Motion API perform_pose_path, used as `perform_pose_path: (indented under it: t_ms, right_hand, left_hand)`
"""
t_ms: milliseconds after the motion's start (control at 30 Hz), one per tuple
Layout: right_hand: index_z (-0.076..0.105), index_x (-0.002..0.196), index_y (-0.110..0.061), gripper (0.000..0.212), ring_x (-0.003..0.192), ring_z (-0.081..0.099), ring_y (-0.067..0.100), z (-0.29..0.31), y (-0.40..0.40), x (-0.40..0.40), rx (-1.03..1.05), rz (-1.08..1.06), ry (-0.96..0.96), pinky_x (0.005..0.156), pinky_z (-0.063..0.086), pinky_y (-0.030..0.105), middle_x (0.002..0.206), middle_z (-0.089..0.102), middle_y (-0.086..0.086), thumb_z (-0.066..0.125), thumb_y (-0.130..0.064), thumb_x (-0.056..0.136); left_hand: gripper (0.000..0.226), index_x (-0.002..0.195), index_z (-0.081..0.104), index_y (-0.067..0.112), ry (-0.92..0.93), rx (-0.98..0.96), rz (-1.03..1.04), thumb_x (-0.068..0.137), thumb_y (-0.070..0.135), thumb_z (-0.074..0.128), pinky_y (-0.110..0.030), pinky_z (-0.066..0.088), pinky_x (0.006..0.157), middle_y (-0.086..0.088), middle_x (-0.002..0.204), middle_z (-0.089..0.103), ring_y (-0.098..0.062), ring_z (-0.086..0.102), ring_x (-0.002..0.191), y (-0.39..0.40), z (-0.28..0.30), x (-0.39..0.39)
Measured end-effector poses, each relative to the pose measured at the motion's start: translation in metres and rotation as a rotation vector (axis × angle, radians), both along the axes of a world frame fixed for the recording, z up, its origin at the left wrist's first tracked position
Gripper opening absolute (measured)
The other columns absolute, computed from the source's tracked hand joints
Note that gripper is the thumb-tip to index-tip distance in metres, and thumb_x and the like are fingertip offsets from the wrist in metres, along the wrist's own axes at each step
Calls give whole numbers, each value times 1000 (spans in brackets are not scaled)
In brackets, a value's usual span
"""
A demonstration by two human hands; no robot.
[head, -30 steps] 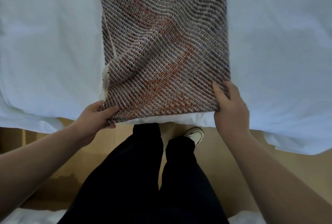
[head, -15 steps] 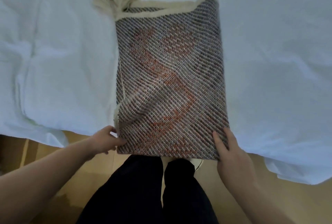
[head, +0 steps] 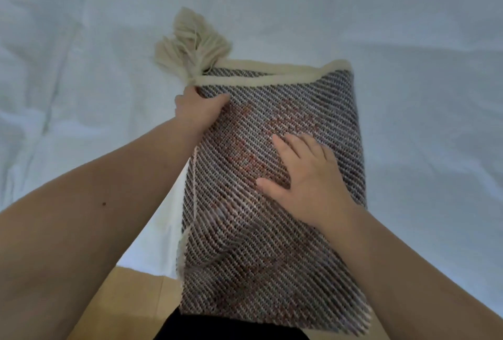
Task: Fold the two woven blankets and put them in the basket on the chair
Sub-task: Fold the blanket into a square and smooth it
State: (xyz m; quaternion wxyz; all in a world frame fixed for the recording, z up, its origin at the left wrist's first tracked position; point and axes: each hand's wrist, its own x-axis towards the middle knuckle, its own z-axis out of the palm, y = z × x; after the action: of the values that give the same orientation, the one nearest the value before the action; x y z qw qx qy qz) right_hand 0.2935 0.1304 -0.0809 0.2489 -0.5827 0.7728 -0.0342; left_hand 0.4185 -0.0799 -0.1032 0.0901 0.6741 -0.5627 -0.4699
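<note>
Seen from above, a folded woven blanket (head: 275, 176) lies on a white bed sheet (head: 422, 67) and fills the centre of the frame, running from the middle down to the bottom edge. Its weave is dark and pale diagonal stripes with a faded reddish pattern. A cream border runs along its far edge, and a cream tassel (head: 193, 42) fans out at the upper left corner. The person's left hand (head: 197, 109) grips the blanket's upper left corner, fingers curled round the edge just below the tassel. The right hand (head: 304, 176) rests flat on the middle of the blanket, fingers straight and spread. Tan flooring, possibly wood (head: 130, 301), shows at the lower left, with dark trousers (head: 231, 328) at the bottom centre.
</note>
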Motion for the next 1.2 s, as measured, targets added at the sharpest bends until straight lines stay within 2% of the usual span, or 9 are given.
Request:
perform_pose_path:
  t_ms: [100, 200, 333, 500, 633, 767, 933, 1033, 1200]
  right_hand:
    - [12, 157, -30, 79, 150, 8, 22, -7, -45, -19, -4, -43, 47, 120, 7, 46, 164, 16, -4, 34, -70, 93]
    - [14, 157, -27, 78, 150, 10, 23, -14, -84, -47, 36, -86, 94, 120, 12, 48, 163, 17, -2, 40, -65, 94]
    - [20, 155, -26, 83, 149, 15, 24, -23, -128, -82, 48, -130, 115, 119, 12, 47, 161, 23, 0, 53, -64, 89]
    - [49, 140, -30, 76, 130, 39, 27, -28, -155, -102, 48, -33, 148, 112, 24, 46, 139, 47, 2, 59, -73, 78]
    - [62, 110, -26, 63, 102, 50, 23, -28, -158, -111, 50, 16, 155, 89, 44, 42, 107, 56, -1, 58, -77, 74]
    - [49, 77, -22, 47, 69, 50, 16, -20, -163, -128, 116, -22, 65, 56, 33, 32, 74, 53, -3, 60, -68, 80]
    - [51, 93, -23, 40, 79, 49, 23, -13, -183, -145, 43, -105, 36, 66, 35, 34, 84, 53, -2, 55, -62, 89]
    - [54, 99, -24, 39, 83, 49, 24, -22, -183, -144, 57, -103, 78, 68, 35, 34, 90, 55, 0, 52, -63, 91]
    - [57, 99, -23, 42, 81, 46, 22, -30, -181, -141, 39, -76, 114, 67, 35, 33, 84, 54, -1, 47, -64, 93]
  left_hand:
    - [110, 134, 55, 12, 57, 57, 126, 40, 64, 75, -38, 54, 96, -3, 121, 63, -23, 64, 106, -31, -7, -8]
    - [81, 136, 39, 7, 149, 72, 181, 74, 34, 84, -30, 51, 84, 1, 110, 52, -14, 57, 96, -48, -10, -12]
    - [60, 126, 56, 7, 202, 191, 67, 78, 28, 84, -23, 50, 69, -2, 110, 63, -12, 62, 91, -64, -13, -4]
    - [43, 106, 52, 22, 68, -120, -97, 77, 32, 82, -18, 47, 67, 10, 94, 61, -1, 58, 82, -60, 4, 4]
    - [43, 112, 49, 28, 79, -127, -123, 80, 32, 78, -18, 51, 73, 13, 97, 62, -1, 61, 88, -47, 13, 2]
    - [37, 104, 63, 25, 200, -82, 19, 74, 18, 82, -38, 58, 90, 4, 98, 72, -13, 70, 92, -72, 10, -6]
    - [33, 97, 65, 22, 283, -145, 121, 72, 7, 79, -38, 58, 91, -2, 98, 73, -16, 72, 93, -109, -2, -26]
    - [26, 101, 70, 17, 75, -305, -51, 76, 19, 75, -34, 58, 85, 3, 90, 73, -13, 70, 86, -111, -4, -32]
    - [22, 98, 69, 25, 80, -432, -73, 78, 25, 79, -15, 53, 73, 13, 81, 70, -2, 67, 74, -112, 4, -27]
